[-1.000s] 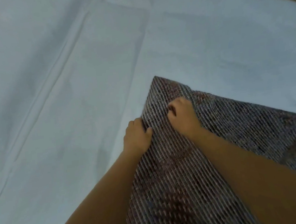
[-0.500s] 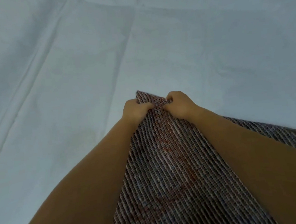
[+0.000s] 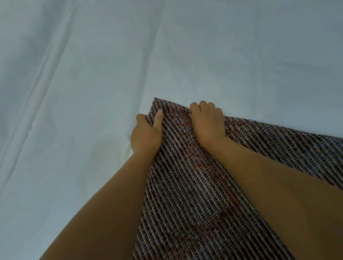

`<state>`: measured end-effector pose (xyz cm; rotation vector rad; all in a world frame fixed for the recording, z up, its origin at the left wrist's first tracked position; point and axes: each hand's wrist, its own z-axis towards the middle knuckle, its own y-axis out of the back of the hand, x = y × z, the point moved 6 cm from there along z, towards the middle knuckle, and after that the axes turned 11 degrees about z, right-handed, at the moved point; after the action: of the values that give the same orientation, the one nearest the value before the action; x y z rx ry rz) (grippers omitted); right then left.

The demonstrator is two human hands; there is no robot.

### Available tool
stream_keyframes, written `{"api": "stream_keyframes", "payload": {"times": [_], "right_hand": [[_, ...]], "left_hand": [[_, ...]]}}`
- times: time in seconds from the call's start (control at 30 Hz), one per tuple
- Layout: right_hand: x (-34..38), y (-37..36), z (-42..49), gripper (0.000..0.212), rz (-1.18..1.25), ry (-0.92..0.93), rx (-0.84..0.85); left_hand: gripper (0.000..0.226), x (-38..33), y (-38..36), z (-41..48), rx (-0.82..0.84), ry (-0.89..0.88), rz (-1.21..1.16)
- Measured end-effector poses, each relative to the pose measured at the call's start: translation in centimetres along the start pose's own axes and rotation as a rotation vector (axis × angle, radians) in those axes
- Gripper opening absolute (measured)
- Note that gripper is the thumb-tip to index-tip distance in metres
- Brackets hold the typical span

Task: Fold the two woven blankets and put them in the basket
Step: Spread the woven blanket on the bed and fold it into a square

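A woven blanket (image 3: 194, 191) in grey, purple and rust threads lies on a white sheet, its far corner pointing away from me. My left hand (image 3: 145, 135) grips the blanket's left edge just below that corner, thumb on top of the weave. My right hand (image 3: 209, 123) grips the blanket's right edge near the same corner, fingers curled over it. Both forearms stretch out over the blanket. Only one blanket shows, and no basket is in view.
The white sheet (image 3: 78, 97) covers the whole surface, with long creases running from lower left to upper middle. It spreads wide on the left and beyond the blanket's corner.
Both hands have carried the blanket's corner farther away from me across the sheet. The hands sit a little wider apart on the two edges than half a second ago.
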<state>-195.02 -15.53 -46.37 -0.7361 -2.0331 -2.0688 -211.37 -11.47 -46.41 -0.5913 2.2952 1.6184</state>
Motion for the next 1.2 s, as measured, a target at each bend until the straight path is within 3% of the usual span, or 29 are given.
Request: {"api": "stream_keyframes", "payload": {"times": [0.17, 0.23, 0.43, 0.57, 0.7, 0.77, 0.83, 0.93, 1.03, 1.13, 1.2], "right_hand": [[-0.4, -0.1, -2.6, 0.035, -0.003, -0.078, -0.034], [0.0, -0.4, -4.5, 0.051, -0.009, -0.079, 0.008], [4.0, -2.6, -10.1, 0.059, 0.027, -0.042, 0.158], [7.4, -4.4, -14.2, 0.057, 0.059, -0.063, 0.206], [10.8, -5.6, -18.3, 0.057, 0.062, -0.101, 0.207], [12.9, -6.3, -20.7, 0.057, 0.076, -0.098, 0.213], [14.8, -7.2, -23.2, 0.056, 0.081, -0.101, 0.239], [16.6, -7.8, -26.3, 0.056, 0.103, -0.148, 0.247], [18.1, -7.4, -29.2, 0.057, 0.139, -0.176, 0.219], [18.5, -7.0, -32.5, 0.059, 0.119, -0.233, 0.187], [18.3, -7.2, -34.3, 0.062, 0.089, -0.260, 0.195]], "left_hand": [[0.058, 4.5, -0.7, -4.9, 0.371, 0.111, -0.384], [0.063, 6.1, -0.9, -6.6, 0.430, 0.145, -0.433], [0.046, 7.4, 0.6, -9.0, 0.221, 0.013, -0.210], [0.054, 9.3, 1.4, -10.6, 0.286, -0.083, -0.010], [0.026, 12.4, 4.0, -12.6, 0.135, -0.155, 0.040], [0.025, 14.7, 5.3, -13.7, 0.069, -0.092, -0.007], [0.037, 17.3, 6.0, -15.1, 0.110, -0.014, -0.037], [0.050, 20.1, 5.4, -18.8, 0.321, -0.086, -0.055], [0.047, 23.4, 4.6, -23.6, 0.508, -0.136, 0.032], [0.046, 25.9, 4.5, -25.9, 0.402, -0.293, 0.478], [0.043, 26.3, 4.7, -26.7, 0.349, -0.275, 0.394]]}}
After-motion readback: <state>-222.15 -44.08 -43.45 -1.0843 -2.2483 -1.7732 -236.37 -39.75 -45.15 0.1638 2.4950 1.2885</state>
